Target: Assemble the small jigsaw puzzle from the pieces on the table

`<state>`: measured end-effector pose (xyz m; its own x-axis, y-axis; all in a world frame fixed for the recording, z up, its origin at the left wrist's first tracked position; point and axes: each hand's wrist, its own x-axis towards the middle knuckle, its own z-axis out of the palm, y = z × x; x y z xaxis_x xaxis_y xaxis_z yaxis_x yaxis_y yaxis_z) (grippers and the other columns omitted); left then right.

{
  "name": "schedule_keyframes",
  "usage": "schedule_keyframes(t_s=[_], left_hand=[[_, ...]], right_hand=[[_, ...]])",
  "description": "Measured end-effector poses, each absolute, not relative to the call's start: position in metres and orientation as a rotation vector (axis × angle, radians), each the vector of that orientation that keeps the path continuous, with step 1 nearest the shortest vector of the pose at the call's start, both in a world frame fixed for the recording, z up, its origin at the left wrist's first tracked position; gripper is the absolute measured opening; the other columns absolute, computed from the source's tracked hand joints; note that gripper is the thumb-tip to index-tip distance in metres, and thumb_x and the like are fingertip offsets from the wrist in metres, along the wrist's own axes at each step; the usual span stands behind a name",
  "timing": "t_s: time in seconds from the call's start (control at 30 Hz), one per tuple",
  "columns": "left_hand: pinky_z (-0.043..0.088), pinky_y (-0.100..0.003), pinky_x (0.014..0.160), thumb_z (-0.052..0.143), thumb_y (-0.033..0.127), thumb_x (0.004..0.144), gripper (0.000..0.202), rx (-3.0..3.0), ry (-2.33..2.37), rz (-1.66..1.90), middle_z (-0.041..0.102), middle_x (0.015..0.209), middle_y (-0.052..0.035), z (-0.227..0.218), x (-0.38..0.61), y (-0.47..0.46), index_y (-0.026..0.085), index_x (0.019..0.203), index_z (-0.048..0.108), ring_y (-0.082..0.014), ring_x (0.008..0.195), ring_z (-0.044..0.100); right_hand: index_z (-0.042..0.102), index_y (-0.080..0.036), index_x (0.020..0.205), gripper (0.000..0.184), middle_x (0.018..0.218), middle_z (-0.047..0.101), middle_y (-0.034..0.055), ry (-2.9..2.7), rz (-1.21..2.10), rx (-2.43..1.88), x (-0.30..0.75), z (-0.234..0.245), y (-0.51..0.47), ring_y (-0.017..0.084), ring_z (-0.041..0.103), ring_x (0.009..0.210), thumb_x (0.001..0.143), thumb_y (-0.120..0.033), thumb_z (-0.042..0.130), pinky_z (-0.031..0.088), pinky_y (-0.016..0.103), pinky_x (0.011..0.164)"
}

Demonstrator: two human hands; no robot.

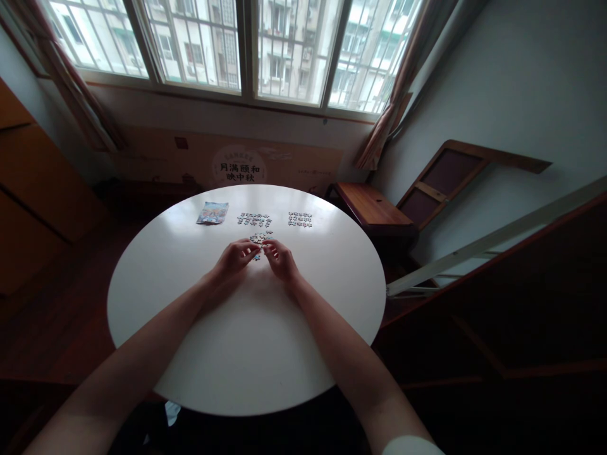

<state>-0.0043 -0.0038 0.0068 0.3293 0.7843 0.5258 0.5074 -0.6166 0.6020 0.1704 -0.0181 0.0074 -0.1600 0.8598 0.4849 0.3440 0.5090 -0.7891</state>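
My left hand [238, 254] and my right hand [281, 259] meet fingertip to fingertip over the white round table. Both are closed in a pinch around a small jigsaw puzzle piece, mostly hidden by the fingers. Just beyond the fingertips lies a loose pile of jigsaw pieces [258, 238]. Another piece with some blue on it [257, 257] rests between the hands, on the near side. Farther back, several pieces [255, 219] are spread in rough rows. To their right, a tidier block of pieces [300, 219] is laid out in rows.
A colourful picture sheet or packet [212, 213] lies at the far left of the round table [227, 354]. Behind the table's right side stands a wooden chair [374, 205]. A large printed cardboard panel [294, 158] leans below the barred windows.
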Motion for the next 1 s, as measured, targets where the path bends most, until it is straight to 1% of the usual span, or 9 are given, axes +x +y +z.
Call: schedule_keyframes(t_s=[0.27, 0.53, 0.7, 0.83, 1.0], left_hand=[[0.048, -0.024, 0.059, 0.053, 0.042, 0.088, 0.030, 2.315, 1.153, 1.153, 0.066, 0.079, -0.0041, 0.009, -0.005, -0.005, 0.018, 0.089, 0.071, -0.0127, 0.062, 0.059], [0.046, -0.023, 0.057, 0.052, 0.045, 0.088, 0.033, 2.330, 1.176, 1.187, 0.064, 0.075, -0.0032, 0.010, -0.005, -0.005, 0.018, 0.081, 0.069, -0.0118, 0.059, 0.057], [0.046, -0.023, 0.057, 0.051, 0.048, 0.088, 0.035, 2.321, 1.215, 1.210, 0.062, 0.074, -0.0026, 0.012, -0.006, -0.006, 0.018, 0.080, 0.068, -0.0111, 0.056, 0.055], [0.045, -0.023, 0.057, 0.053, 0.048, 0.087, 0.034, 2.314, 1.211, 1.223, 0.061, 0.073, -0.0021, 0.013, -0.006, -0.006, 0.018, 0.078, 0.067, -0.0112, 0.057, 0.056], [0.045, -0.022, 0.057, 0.054, 0.046, 0.087, 0.033, 2.325, 1.212, 1.235, 0.061, 0.072, -0.0019, 0.014, -0.006, -0.007, 0.018, 0.077, 0.067, -0.0113, 0.059, 0.057]], right_hand=[[0.063, -0.019, 0.103, 0.021, 0.090, 0.068, 0.0045, -1.732, 0.638, -1.040, 0.170, 0.006, -0.017, 0.014, 0.062, 0.075, 0.088, -0.026, 0.050, 0.051, 0.028, 0.073], [0.064, -0.020, 0.105, 0.024, 0.094, 0.068, 0.0047, -1.756, 0.622, -1.035, 0.171, -0.001, -0.013, 0.013, 0.062, 0.076, 0.086, -0.019, 0.049, 0.052, 0.028, 0.075], [0.064, -0.019, 0.104, 0.026, 0.097, 0.068, 0.0052, -1.765, 0.621, -1.035, 0.171, -0.003, -0.011, 0.014, 0.062, 0.077, 0.084, -0.015, 0.049, 0.052, 0.028, 0.074], [0.065, -0.020, 0.103, 0.025, 0.102, 0.068, 0.0054, -1.773, 0.627, -1.039, 0.171, -0.004, -0.010, 0.014, 0.063, 0.079, 0.084, -0.014, 0.050, 0.052, 0.028, 0.075], [0.065, -0.019, 0.103, 0.025, 0.102, 0.068, 0.0059, -1.779, 0.631, -1.040, 0.171, -0.004, -0.010, 0.014, 0.063, 0.079, 0.084, -0.014, 0.050, 0.052, 0.028, 0.074]])
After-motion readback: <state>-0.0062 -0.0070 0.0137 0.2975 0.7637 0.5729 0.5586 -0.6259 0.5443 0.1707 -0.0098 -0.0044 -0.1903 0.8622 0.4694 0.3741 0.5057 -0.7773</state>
